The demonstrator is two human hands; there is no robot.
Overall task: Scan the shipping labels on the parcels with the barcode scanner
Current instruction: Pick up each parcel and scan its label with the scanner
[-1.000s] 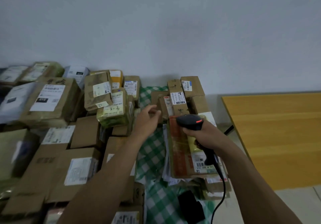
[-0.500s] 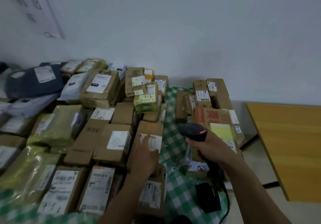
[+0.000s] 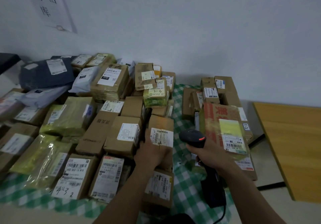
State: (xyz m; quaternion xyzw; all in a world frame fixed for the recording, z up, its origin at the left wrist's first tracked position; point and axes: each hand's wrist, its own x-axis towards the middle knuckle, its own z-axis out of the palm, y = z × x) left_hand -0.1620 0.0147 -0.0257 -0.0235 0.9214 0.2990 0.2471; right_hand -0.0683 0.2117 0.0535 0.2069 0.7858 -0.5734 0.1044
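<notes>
You had one brown box [image 3: 161, 123] ready for the barcode scanner [image 3: 192, 137].
Your left hand [image 3: 152, 151] gripped it, fingers curled over its left edge, shipping label [image 3: 162, 136] facing up; your right hand [image 3: 214, 155] was clamped round the scanner, its head just right of that label. The smaller stack [image 3: 213, 112] on the right was perhaps done; the large heap [image 3: 69, 117] on the left likely remained.

Matt cardboard parcels [image 3: 128, 135], glossy plastic-wrapped ones [image 3: 43, 156].
</notes>
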